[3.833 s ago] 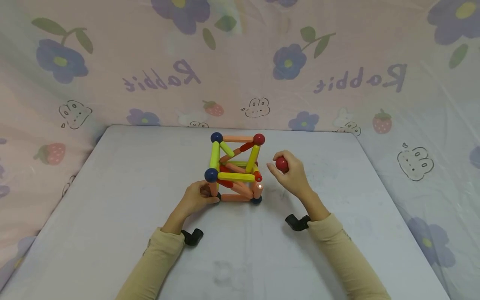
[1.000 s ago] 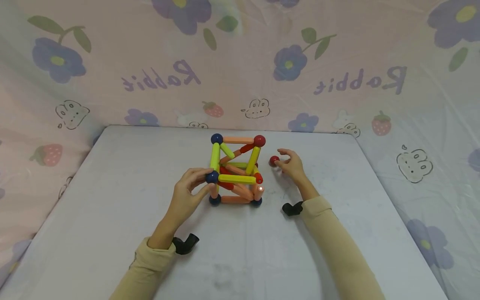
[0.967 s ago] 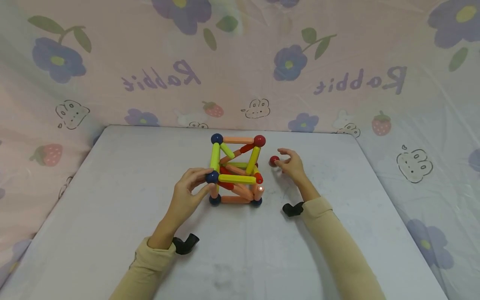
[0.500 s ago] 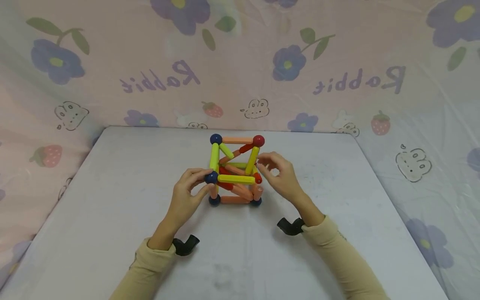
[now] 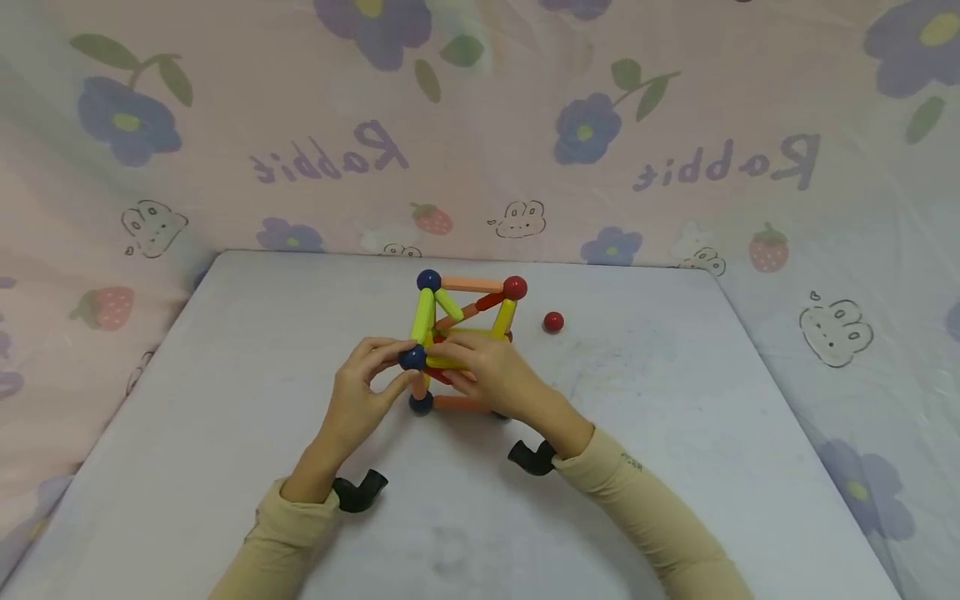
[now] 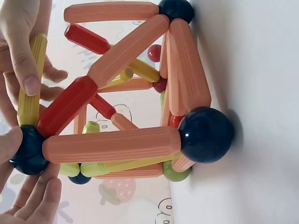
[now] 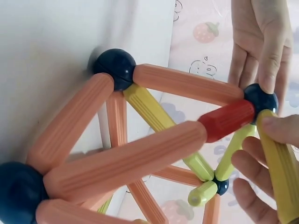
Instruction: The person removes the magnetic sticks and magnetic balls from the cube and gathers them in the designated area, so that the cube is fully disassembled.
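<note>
A frame of magnetic rods and balls stands on the white table. My left hand [image 5: 356,396] pinches the dark blue ball [image 6: 29,149] at its upper near-left corner between thumb and fingers. My right hand [image 5: 498,379] grips the yellow rod [image 7: 280,172] that meets this ball, thumb on one side and fingers on the other. In both wrist views a red rod [image 7: 227,120] and a salmon rod [image 6: 112,143] also reach that ball. In the head view, my right hand hides the near-right part of the frame. A loose red ball [image 5: 553,322] lies right of the frame.
A red ball [image 5: 514,287] and another blue ball [image 5: 429,281] top the frame's far corners. More blue balls [image 6: 206,135] sit on the table at its base. Behind the table [image 5: 225,333] hangs a printed curtain [image 5: 480,108].
My right hand has set the red ball on the table and let go. It has moved left onto the yellow rod. My left hand has risen from the frame's base to the upper blue ball.
</note>
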The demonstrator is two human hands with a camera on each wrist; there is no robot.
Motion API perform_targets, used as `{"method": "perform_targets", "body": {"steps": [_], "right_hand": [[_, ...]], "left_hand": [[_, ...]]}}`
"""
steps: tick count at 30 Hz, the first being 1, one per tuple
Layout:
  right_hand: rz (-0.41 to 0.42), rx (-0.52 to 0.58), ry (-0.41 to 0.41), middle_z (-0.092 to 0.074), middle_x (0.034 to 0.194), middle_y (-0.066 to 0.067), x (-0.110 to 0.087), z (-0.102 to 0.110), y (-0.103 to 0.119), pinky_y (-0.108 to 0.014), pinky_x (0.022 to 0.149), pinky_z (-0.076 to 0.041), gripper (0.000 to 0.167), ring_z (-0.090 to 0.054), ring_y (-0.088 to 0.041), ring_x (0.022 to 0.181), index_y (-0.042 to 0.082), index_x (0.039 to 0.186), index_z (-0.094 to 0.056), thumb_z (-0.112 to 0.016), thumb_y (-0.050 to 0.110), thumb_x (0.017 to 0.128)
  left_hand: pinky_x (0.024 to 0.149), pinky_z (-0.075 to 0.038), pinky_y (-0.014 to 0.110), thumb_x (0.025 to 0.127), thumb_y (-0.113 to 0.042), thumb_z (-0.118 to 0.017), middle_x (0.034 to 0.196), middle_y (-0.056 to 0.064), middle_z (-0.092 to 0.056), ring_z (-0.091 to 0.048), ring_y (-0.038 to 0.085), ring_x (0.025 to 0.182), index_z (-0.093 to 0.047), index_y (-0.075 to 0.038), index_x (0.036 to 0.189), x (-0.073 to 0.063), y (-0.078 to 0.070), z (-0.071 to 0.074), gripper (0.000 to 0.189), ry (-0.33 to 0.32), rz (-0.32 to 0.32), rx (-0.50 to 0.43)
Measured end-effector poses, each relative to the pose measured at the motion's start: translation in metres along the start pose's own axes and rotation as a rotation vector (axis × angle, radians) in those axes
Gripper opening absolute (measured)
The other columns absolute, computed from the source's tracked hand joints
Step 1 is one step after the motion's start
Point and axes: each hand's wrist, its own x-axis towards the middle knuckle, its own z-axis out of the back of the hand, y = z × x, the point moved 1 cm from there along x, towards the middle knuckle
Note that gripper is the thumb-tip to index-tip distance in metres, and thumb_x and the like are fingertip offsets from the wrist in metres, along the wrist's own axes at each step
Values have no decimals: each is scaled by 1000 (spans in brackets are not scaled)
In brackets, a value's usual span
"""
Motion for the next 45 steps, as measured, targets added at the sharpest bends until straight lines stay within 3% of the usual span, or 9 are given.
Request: {"method": "perform_targets", "body": {"steps": [5,10,14,19,28,34,39,45], "right_hand": [[-1,3,12,-70,103,-6,1,-2,2,-20,79,-59,35,-67,-15,87,11,117,-68,-75,12,83],[7,21,16,-68,101,-6,-1,-2,2,-18,73,-58,34,-65,-15,83,12,116,-69,-75,8,83],[-27,78,31,-68,110,-7,-4,-1,2,-21,78,-59,34,-67,-18,92,12,118,-69,-72,7,84],[-140,260,-18,-66,118,-11,-13,2,2,-26,83,-59,35,-66,-23,105,9,122,-66,-68,7,87],[-352,521,-192,-59,96,-10,-39,10,-8,-16,65,-46,35,-47,-10,84,5,121,-64,-64,-1,86],[-437,592,-266,-62,98,-16,-56,17,-22,-17,67,-47,34,-52,-2,88,0,121,-62,-63,-3,87],[-542,586,-238,-64,104,-20,-70,19,-38,-17,71,-49,36,-53,-1,87,-1,124,-59,-62,0,89],[-788,662,-124,-65,99,-26,-88,8,-64,-16,63,-47,36,-56,-4,77,2,127,-59,-63,7,91]], "left_hand": [[94,-49,8,76,5,-75,109,12,-60,-58,-1,102,-67,-3,117,0,0,5,43,12,-13,21],[92,-50,8,74,6,-76,107,13,-61,-59,-3,99,-67,-2,116,-1,-1,8,43,20,-17,26],[91,-48,4,74,7,-76,105,13,-61,-58,-5,98,-68,-1,115,-3,-1,10,42,21,-20,17],[90,-49,5,74,9,-75,103,13,-61,-57,-10,97,-67,0,115,-4,0,12,43,26,-18,-9],[91,-48,5,74,12,-73,104,17,-59,-56,-13,99,-66,4,116,-5,3,10,43,40,-8,-74],[92,-48,5,74,13,-73,104,17,-59,-56,-12,99,-66,4,115,-4,3,10,43,48,-19,-77],[92,-48,5,75,14,-72,104,17,-58,-56,-11,99,-65,5,116,-5,3,10,43,42,-1,-98],[94,-47,5,76,13,-71,105,15,-57,-57,-7,101,-65,5,117,-8,1,6,43,16,35,-112]]}}
